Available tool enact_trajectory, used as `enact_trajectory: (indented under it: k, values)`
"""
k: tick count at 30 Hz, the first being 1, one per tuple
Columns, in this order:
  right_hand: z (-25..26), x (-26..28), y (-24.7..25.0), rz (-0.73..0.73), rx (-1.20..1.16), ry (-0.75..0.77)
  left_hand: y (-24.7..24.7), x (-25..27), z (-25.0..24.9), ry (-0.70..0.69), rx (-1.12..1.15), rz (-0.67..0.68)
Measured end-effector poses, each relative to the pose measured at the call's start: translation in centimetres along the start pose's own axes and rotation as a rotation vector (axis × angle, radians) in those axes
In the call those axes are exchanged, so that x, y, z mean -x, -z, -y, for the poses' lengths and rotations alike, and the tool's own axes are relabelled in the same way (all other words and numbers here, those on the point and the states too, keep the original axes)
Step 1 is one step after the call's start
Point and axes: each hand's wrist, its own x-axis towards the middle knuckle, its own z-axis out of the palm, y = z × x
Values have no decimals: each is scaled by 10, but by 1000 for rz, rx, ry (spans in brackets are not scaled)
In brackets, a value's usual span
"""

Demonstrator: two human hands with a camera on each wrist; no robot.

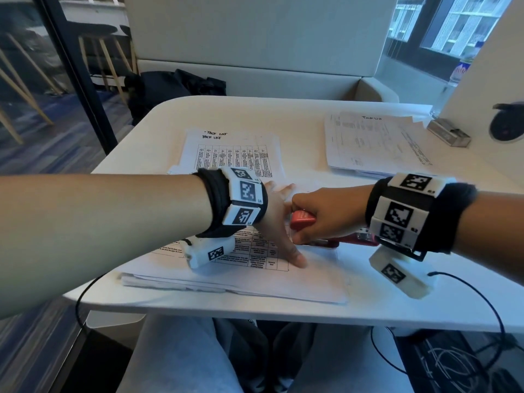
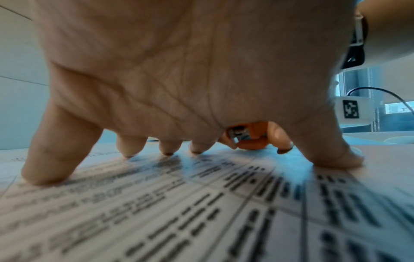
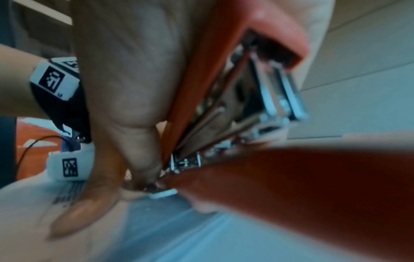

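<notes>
A red stapler point(image 1: 303, 219) lies across the right edge of a stack of printed sheets point(image 1: 241, 282) at the near side of the white table point(image 1: 283, 114). My right hand point(image 1: 326, 219) grips the stapler from above, fingers curled over its top. My left hand point(image 1: 279, 222) is spread flat on the sheets just left of the stapler's nose, fingertips and thumb pressing the paper point(image 2: 156, 212). In the left wrist view the stapler's nose point(image 2: 251, 136) shows beyond the palm point(image 2: 179, 70). The right wrist view shows the stapler point(image 3: 224, 88) close up, its metal magazine exposed between red top and base.
A second printed sheet pile point(image 1: 232, 154) lies behind my hands, and a third pile point(image 1: 377, 143) at the far right. A small metal box point(image 1: 449, 133) sits by the right wall. A black bag point(image 1: 175, 89) rests on the seat beyond. A black cable point(image 1: 482, 302) hangs off the near edge.
</notes>
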Motion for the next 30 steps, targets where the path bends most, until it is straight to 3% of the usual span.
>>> enact_trajectory:
  k: [22, 26, 30]
  values:
    - [-24, 24, 0, -241, 258, -162, 7, 5, 1, -2, -61, 29]
    - [-15, 27, 0, -378, 203, -58, 9, 8, 0, -7, -43, 44]
    - [0, 30, 1, -375, 161, 84, 7, 6, 0, -24, -24, 25]
